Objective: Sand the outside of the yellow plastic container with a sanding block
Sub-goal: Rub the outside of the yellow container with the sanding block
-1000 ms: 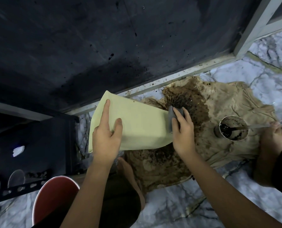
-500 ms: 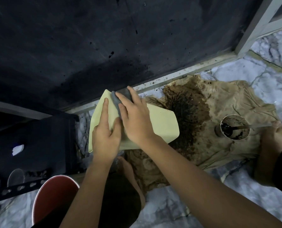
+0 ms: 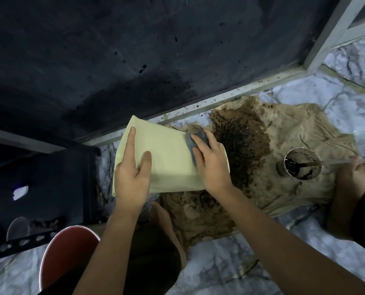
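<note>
Obscured and cut-off items

Right hand (image 3: 212,165) covers most of the sanding block (image 3: 193,142); red stool (image 3: 64,258) cut by bottom edge; cup (image 3: 300,163) contents indistinct.

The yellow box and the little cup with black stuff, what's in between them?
Between the yellow container and the cup, the head view shows only the crumpled tan cloth they sit on, with its big dark brown stain. Nothing else lies there.

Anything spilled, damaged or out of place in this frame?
Yes: the cloth under the container has a large dark stain beside the right hand, and the cup on it is smeared with dark liquid.
</note>
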